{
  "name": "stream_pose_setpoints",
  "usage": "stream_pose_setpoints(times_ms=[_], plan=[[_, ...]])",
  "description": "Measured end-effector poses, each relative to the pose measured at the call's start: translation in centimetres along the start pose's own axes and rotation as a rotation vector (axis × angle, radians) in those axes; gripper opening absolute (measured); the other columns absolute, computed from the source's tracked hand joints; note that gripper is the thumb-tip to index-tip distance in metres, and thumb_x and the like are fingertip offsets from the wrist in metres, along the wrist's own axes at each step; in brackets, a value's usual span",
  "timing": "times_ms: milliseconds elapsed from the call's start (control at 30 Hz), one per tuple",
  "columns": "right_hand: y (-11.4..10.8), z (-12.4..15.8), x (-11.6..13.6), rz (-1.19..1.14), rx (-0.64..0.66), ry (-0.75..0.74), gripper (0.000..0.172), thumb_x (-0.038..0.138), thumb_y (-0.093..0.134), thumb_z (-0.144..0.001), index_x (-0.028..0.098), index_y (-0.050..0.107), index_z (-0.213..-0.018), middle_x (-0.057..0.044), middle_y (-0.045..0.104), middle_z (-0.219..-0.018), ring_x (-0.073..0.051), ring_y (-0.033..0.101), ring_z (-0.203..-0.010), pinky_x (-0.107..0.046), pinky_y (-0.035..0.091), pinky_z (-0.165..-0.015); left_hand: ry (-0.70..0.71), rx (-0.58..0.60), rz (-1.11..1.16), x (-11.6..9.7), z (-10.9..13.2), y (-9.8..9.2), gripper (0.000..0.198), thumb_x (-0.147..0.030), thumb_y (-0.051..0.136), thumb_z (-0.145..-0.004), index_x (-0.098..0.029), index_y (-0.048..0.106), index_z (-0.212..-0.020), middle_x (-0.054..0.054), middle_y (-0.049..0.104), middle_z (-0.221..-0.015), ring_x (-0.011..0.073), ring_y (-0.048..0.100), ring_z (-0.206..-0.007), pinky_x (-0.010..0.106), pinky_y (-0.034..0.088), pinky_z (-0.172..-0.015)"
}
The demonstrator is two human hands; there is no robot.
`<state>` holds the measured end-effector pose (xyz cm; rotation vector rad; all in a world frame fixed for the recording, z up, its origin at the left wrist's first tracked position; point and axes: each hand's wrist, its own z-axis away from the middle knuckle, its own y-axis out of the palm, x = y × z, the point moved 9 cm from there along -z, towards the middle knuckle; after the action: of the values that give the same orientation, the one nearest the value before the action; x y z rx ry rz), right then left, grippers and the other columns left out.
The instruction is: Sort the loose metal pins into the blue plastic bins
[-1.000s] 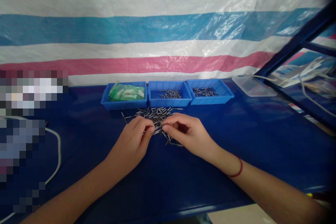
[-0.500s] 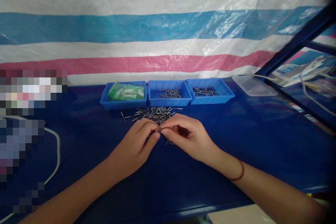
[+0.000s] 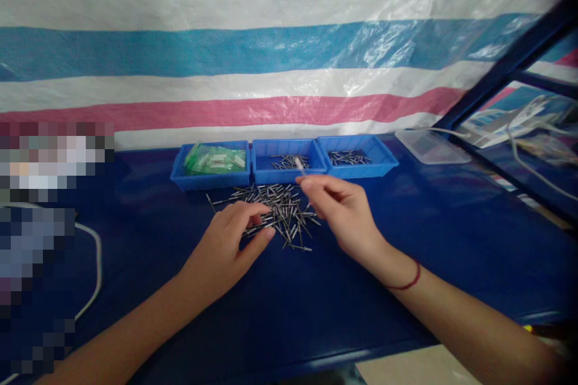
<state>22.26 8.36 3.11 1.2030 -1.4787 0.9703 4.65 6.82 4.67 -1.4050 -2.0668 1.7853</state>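
Note:
My right hand [image 3: 347, 210] pinches a blind rivet [image 3: 298, 165] between thumb and forefinger. The rivet's pale end points up over the front wall of the middle blue bin [image 3: 280, 177], where more rivets lie. My left hand [image 3: 228, 237] is at the left side of a loose rivet pile [image 3: 286, 213], thumb and forefinger apart with nothing visible between them. Part of the pile is hidden behind that hand.
The left blue bin [image 3: 208, 181] holds green plastic packets. Rivets also lie in the right blue bin [image 3: 383, 165]. A clear plastic lid [image 3: 433, 147] rests farther right, and a white cable [image 3: 100, 258] curves along the left.
My hands were together over the pile, fingertips meeting around something small. Now my right hand has moved up to the middle bin with a rivet, while my left hand has opened.

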Motion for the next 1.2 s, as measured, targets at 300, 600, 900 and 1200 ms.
stream_pose_setpoints(times_ms=[300, 600, 900, 1200], plan=[[-5.1, -2.9, -3.6, -0.519, -0.271, 0.375, 0.03, 0.04, 0.07, -0.072, 0.019, 0.067, -0.093, 0.008, 0.04, -0.057, -0.003, 0.024, -0.039, -0.018, 0.018, -0.033, 0.302, 0.2, -0.202, -2.3, 0.7, 3.2, 0.029, -0.026, 0.047, -0.094, -0.028, 0.057, -0.121, 0.006, 0.059, -0.117, 0.0215, 0.052, -0.103, 0.038, 0.041, -0.09], [-0.4, -0.7, -4.2, -0.411, -0.031, 0.47, 0.02, 0.032, 0.064, -0.075, 0.016, 0.067, -0.086, 0.006, 0.043, -0.061, -0.002, 0.026, -0.042, -0.019, 0.017, -0.037, 0.397, 0.205, -0.305, -2.4, 0.5, 5.0, 0.02, -0.023, 0.048, -0.094, -0.025, 0.065, -0.104, 0.004, 0.062, -0.104, 0.0186, 0.054, -0.091, 0.032, 0.044, -0.079], [2.2, 0.0, -3.0, 0.051, 0.26, 0.246, 0.019, 0.03, 0.055, -0.083, 0.016, 0.068, -0.084, 0.001, 0.053, -0.067, -0.007, 0.039, -0.051, -0.022, 0.028, -0.044, 0.264, 0.032, -0.005, -1.2, -0.4, 2.0, 0.018, -0.018, 0.045, -0.094, -0.019, 0.063, -0.098, 0.004, 0.064, -0.096, 0.0147, 0.059, -0.088, 0.027, 0.046, -0.08], [6.1, 3.2, 1.2, 0.416, 0.463, -0.289, 0.015, 0.021, 0.052, -0.089, 0.018, 0.067, -0.088, -0.004, 0.063, -0.08, -0.013, 0.055, -0.068, -0.025, 0.042, -0.06, -0.204, -0.148, 0.445, 2.4, -0.4, 0.5, 0.014, -0.027, 0.052, -0.09, -0.019, 0.062, -0.097, 0.001, 0.065, -0.089, 0.0124, 0.063, -0.075, 0.022, 0.05, -0.068]])
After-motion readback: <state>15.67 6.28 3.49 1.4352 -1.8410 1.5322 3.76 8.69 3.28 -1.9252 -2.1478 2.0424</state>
